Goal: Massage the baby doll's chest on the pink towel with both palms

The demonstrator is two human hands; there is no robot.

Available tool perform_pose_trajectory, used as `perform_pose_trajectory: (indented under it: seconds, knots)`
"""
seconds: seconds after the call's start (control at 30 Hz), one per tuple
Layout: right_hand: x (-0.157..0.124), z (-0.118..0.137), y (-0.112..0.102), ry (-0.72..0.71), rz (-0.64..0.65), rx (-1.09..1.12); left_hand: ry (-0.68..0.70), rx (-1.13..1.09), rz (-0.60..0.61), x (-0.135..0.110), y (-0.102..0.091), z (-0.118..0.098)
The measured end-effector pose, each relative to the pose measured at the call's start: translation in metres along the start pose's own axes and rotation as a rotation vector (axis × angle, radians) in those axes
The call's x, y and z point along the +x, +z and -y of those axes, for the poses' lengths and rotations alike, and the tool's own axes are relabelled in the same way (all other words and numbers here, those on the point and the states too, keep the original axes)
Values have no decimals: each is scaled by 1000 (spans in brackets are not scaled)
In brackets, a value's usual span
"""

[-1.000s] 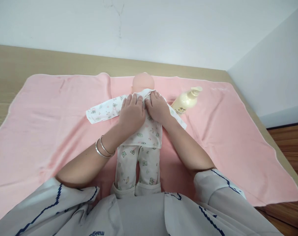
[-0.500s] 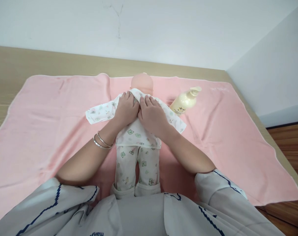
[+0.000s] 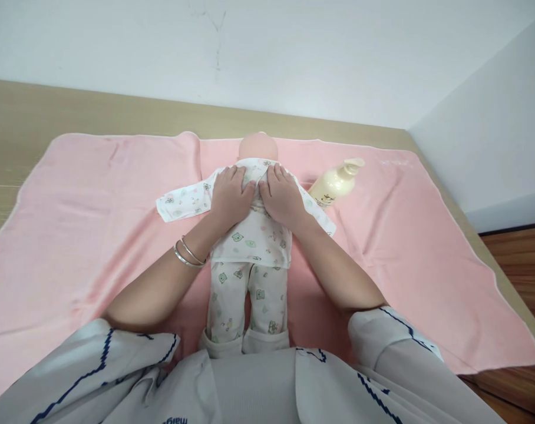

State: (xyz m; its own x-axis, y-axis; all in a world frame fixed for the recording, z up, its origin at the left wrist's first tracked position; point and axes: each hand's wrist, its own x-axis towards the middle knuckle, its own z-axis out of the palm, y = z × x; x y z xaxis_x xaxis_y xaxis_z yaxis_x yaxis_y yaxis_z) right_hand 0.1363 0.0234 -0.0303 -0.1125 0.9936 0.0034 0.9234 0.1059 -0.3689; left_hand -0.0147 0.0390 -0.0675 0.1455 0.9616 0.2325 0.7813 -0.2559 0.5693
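A: Where was the doll (image 3: 258, 147) positioned?
B: Under the fingers (image 3: 225, 178), on the blanket (image 3: 86, 206).
A: How were they set?
B: The left hand (image 3: 230, 199) and right hand (image 3: 283, 198) were laid flat on the shirt (image 3: 254, 238), fingers slightly parted.

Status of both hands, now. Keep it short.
Left hand: open, palm down on the doll's printed top, no grasp visible.
Right hand: open, palm down on the same top, no grasp visible.

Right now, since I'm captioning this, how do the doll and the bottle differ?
The doll is larger than the bottle. The doll wears white printed clothes; the bottle is pale yellow. The left hand and right hand touch the doll's clothes, not the bottle. Both things are on the pink blanket.
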Motion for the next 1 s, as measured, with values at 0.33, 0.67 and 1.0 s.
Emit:
perform_pose_trajectory:
  seconds: [0.33,0.67,1.0]
  knots:
    - [0,-4,6,-12,-23,50,15,0,-29,-1,0,-1]
    - [-20,12,-5,-158,-153,167,-44,-215,-46,1,-13,-9]
    - [-24,21,7,-125,-79,77,-126,-351,-115,3,-39,-12]
